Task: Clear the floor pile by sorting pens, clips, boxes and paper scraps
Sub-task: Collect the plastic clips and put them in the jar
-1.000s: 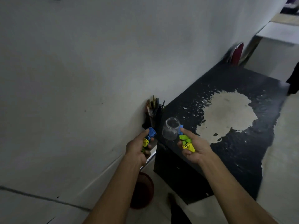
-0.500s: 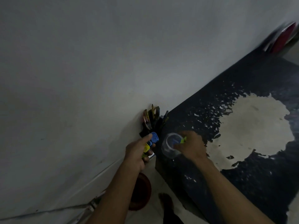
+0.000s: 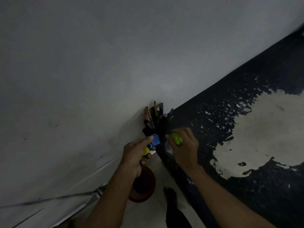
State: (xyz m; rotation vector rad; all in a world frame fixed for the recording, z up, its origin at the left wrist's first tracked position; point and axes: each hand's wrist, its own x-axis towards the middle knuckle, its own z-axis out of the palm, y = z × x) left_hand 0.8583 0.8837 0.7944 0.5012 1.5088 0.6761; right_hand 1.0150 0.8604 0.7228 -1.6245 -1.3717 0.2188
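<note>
The right hand point(image 3: 185, 149) has come forward from where it was a second ago, when it sat short of the small clear jar point(image 3: 169, 148) with its green and yellow clips fanned out. Now it is over the jar, fingers curled round the green clips point(image 3: 177, 139), so that only a sliver of the jar shows at the hand's 9 o'clock. Whether any clip has gone in cannot be told; the hand hides the jar mouth.

The left hand point(image 3: 137, 151) is much where it was, at 9 o'clock of the right hand and near it, pinching a blue clip point(image 3: 155, 140) with a yellow clip point(image 3: 146, 151) below it. Both hands are therefore clenched on clips.

The jar stands at the near corner of the black counter point(image 3: 246, 186), whose top is worn to a pale patch. At the jar's 12 o'clock a dark holder of pens point(image 3: 156, 116) stands against the wall. On the floor below the left wrist, at 6 o'clock, is a reddish basket point(image 3: 144, 186).

My reading is that the clip-sorting step has reached the drop: the right hand's load looks about to go into the jar, and the left hand's clips are waiting their turn.
</note>
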